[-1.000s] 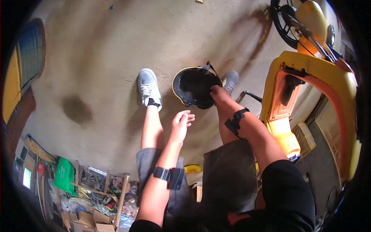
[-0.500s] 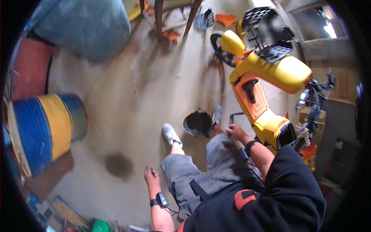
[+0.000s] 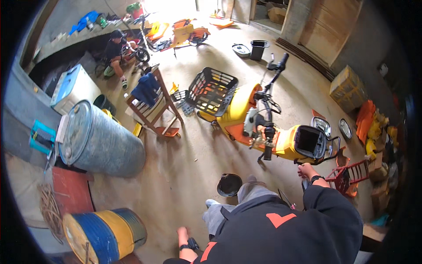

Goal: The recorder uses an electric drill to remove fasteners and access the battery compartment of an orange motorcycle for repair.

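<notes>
My right hand (image 3: 306,170) is closed beside the rear of a yellow and orange scooter (image 3: 237,105), just below its black rear rack. A dark shape shows under the fingers, and I cannot make out what they hold. At the lower left my left hand (image 3: 182,234) hangs over the floor, its fingers loosely curled with nothing visible in them. The scooter has a black basket (image 3: 213,91) in front and an open dark storage well (image 3: 310,141) where a seat would sit. A dark round bucket (image 3: 229,185) stands by my feet.
To the left are a blue-grey drum (image 3: 105,143), a blue and yellow drum (image 3: 107,233) and a wooden chair (image 3: 169,105) with dark cloth. Another person (image 3: 116,53) sits far left near a second scooter (image 3: 184,35). Cardboard boxes (image 3: 349,88) and a red chair (image 3: 351,176) are on the right.
My view has lifted toward the far room. My right hand has gone from beside my knee to the scooter's rear. My left hand still hangs low at my side.
</notes>
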`<control>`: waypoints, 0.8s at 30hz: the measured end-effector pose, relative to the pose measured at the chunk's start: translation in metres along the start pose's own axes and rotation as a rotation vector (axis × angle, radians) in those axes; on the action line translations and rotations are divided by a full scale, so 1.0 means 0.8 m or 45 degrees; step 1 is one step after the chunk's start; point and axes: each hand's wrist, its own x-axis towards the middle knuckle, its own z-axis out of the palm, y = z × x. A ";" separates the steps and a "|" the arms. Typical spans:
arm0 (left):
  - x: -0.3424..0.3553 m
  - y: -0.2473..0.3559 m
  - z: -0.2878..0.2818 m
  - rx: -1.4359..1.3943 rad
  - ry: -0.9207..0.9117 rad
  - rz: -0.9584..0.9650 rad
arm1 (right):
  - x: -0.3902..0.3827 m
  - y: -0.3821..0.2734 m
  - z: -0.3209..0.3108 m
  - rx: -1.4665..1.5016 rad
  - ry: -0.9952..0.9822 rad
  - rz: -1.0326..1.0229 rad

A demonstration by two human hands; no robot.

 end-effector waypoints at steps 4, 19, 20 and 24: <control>-0.069 0.215 0.153 0.660 -0.014 0.825 | 0.019 0.050 -0.034 -0.217 -0.008 -0.035; -0.547 0.323 0.549 1.184 -0.076 2.018 | 0.139 0.129 -0.092 0.095 -0.201 0.133; -0.548 0.319 0.553 1.272 -0.008 1.971 | 0.143 0.131 -0.093 0.145 -0.180 0.167; -0.548 0.316 0.559 1.386 0.101 1.875 | 0.151 0.120 -0.083 0.066 -0.203 0.116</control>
